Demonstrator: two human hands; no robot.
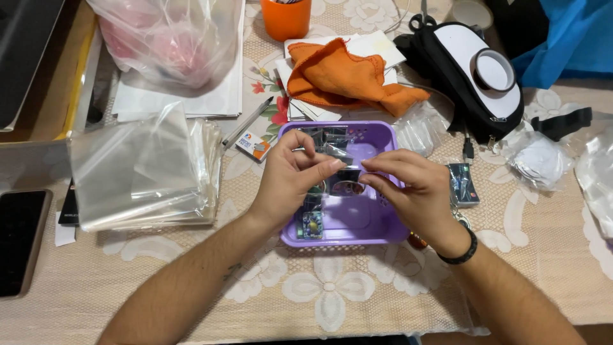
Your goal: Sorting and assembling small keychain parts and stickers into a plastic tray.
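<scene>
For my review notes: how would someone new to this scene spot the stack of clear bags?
Start at the purple basket under both hands, then look left across the lace tablecloth. The stack of clear bags lies there, between the basket and the dark phone; unlike the crumpled bags nearby, it is flat and square.

Glossy purple plastic basket; shiny clear plastic sleeves at nine o'clock; matt orange cloth at twelve; lace-textured worktop.
</scene>
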